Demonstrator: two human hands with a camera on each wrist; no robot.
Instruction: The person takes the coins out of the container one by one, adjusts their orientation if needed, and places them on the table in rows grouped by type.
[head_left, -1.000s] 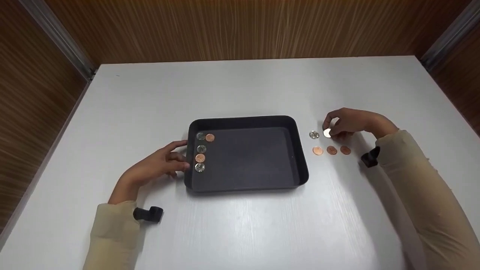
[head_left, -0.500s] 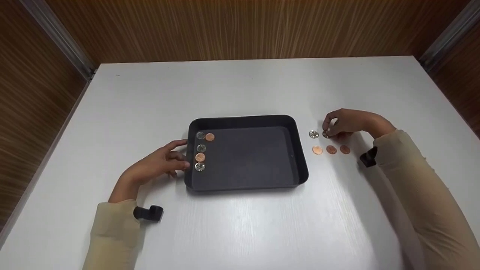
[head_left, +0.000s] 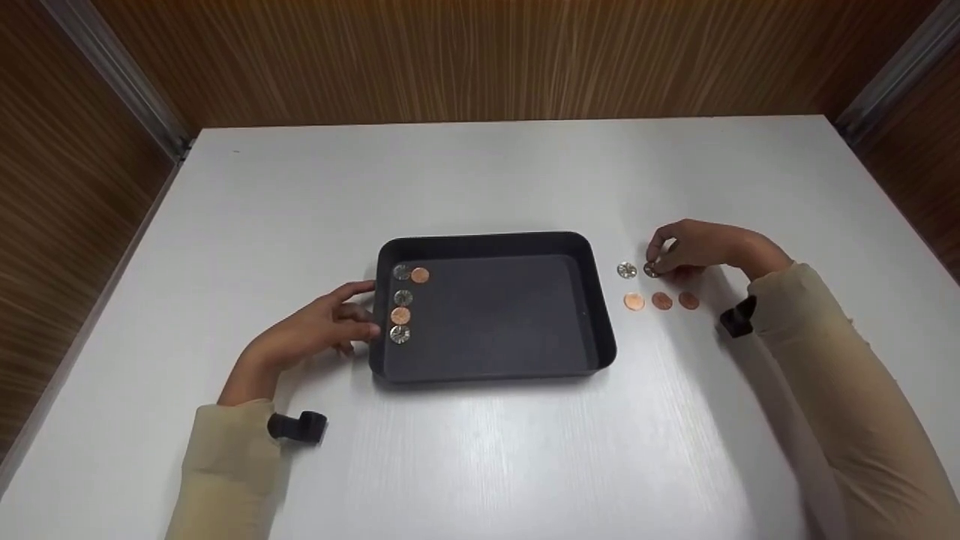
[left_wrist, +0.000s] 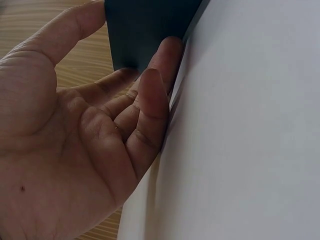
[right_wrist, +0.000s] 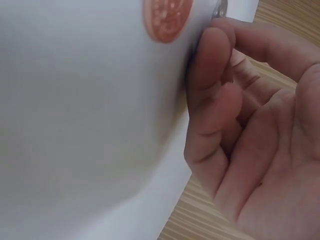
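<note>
The right hand (head_left: 694, 246) pinches a silver coin (head_left: 651, 271) on edge at the white table (head_left: 480, 180), right of the black tray (head_left: 592, 352). A thin pinch could let it slip onto the 3 copper coins (head_left: 661, 301). The left hand (head_left: 319, 330) rests with relaxed fingers against the tray's left wall.

Black tray (head_left: 585, 247), white table (head_left: 480, 172), copper coins (head_left: 661, 301) (others silver), beige sleeves (head_left: 847, 375).
</note>
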